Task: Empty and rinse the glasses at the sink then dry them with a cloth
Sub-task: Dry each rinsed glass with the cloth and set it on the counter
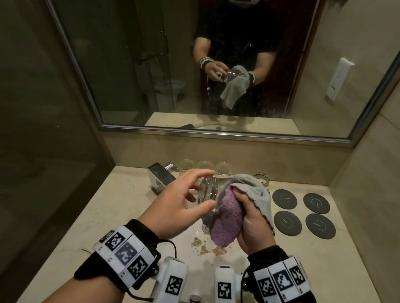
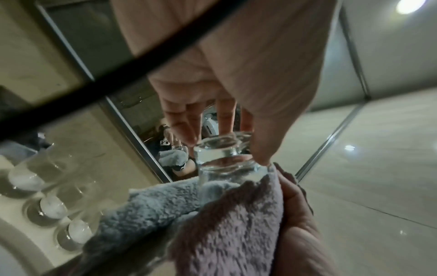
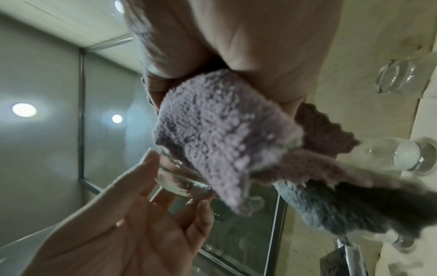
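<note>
A clear glass (image 1: 209, 195) is held sideways above the sink (image 1: 187, 252). My left hand (image 1: 206, 189) pinches its thick base between thumb and fingertips (image 2: 260, 149). My right hand (image 1: 245, 203) grips a purple and grey cloth (image 1: 227, 218) bunched against the glass's open end. The left wrist view shows the glass (image 2: 224, 158) with the cloth (image 2: 212, 214) wrapped round its lower part. The rim is hidden by the cloth (image 3: 224, 134). Three more glasses (image 1: 203, 167) stand in a row by the back wall, and another glass (image 1: 262, 178) stands to their right.
A chrome tap (image 1: 160, 177) stands at the back left of the basin. Several dark round coasters (image 1: 284, 199) lie on the counter at the right. Brown crumbs (image 1: 207, 246) lie in the basin. A mirror (image 1: 153, 53) hangs above the counter, with walls close on both sides.
</note>
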